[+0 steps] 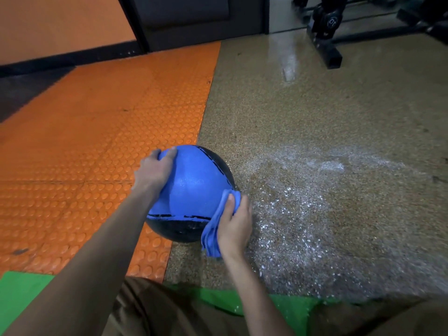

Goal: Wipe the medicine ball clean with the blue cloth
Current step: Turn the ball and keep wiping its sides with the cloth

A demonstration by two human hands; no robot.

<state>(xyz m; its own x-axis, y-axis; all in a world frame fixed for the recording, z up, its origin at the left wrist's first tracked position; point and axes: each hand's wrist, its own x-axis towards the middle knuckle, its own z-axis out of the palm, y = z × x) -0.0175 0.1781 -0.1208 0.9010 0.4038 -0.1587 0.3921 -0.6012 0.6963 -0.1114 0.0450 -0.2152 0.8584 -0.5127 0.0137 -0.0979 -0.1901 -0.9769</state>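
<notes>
Studded orange matting [84,141] fills the left of the gym floor, with a strip of green mat [21,287] nearest the person. Their left hand [155,169] lies spread over the upper left of the medicine ball [194,187], palm down and fingers following its curve. It grips nothing and seems placed to keep the ball from rolling away under the wiping.

The blue-and-black ball sits on the floor in front of the person, straddling the seam where the orange matting meets the speckled floor [315,117].

Against its lower right side hangs the blue cloth [213,231], folded into several layers. The right hand [234,226] pinches it, thumb on the front and fingers wrapped behind, pressing the top of the pad to the ball near the stitched seam. The folding probably gives a thicker, firmer wiping face.

Further right, a pale, whitish scatter [303,190] spreads over the speckled floor; whether powder or wet residue cannot be told. A dark weight rack [324,44] stands well apart at the far right.
</notes>
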